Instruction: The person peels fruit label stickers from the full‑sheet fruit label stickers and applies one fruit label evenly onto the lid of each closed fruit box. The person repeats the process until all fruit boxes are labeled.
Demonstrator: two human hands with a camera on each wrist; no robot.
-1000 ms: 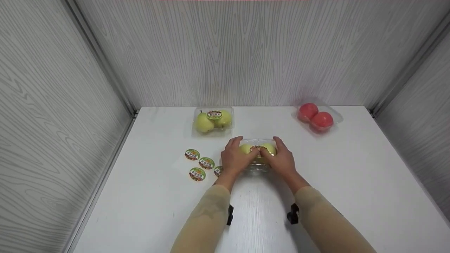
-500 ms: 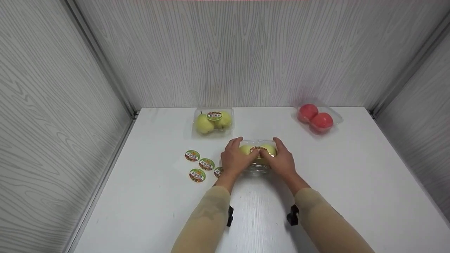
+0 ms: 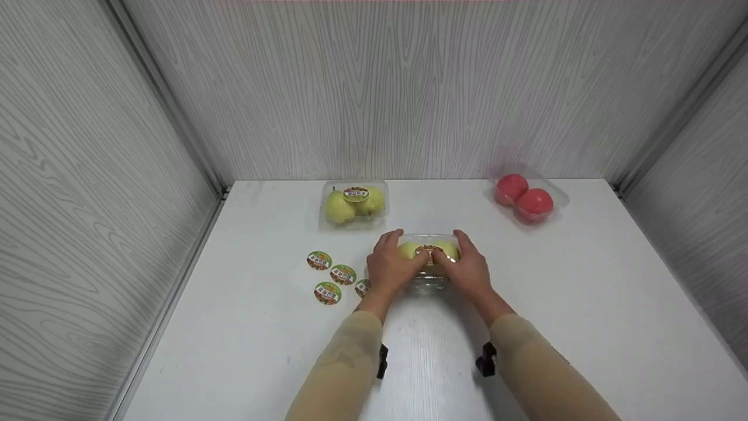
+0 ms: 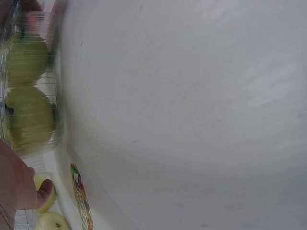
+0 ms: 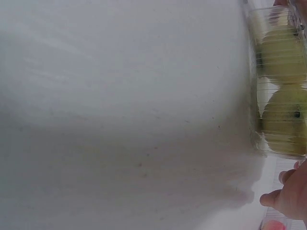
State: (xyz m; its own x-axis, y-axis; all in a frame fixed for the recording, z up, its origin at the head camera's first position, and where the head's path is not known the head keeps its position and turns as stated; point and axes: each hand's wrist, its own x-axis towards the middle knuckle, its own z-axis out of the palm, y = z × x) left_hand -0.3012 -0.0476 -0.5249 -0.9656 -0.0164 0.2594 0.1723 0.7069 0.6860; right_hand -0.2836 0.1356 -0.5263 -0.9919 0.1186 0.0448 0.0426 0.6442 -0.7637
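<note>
A clear plastic clamshell box (image 3: 429, 282) with two yellow-green pears (image 3: 447, 248) sits on the white table, between both hands. An oval fruit label (image 3: 428, 250) lies on its lid. My left hand (image 3: 390, 264) spans the box's left end and my right hand (image 3: 468, 268) its right end. Both thumbs press on the label, tips almost meeting, while the other fingers extend forward along the sides. In the left wrist view, the pears (image 4: 29, 115) show through the ribbed plastic wall. The right wrist view shows extended fingers (image 5: 271, 197) beside the box's end.
Several oval labels (image 3: 328, 293) lie left of my left hand, one partly hidden by it. Behind them stands a second clear box with pears (image 3: 340, 207) and a label on top. Two red round fruits (image 3: 534, 202) sit in a clear container at the back right.
Both hands keep their places on the box, thumbs still on the label. The whole head view shifts slightly; nothing on the table visibly moves.
</note>
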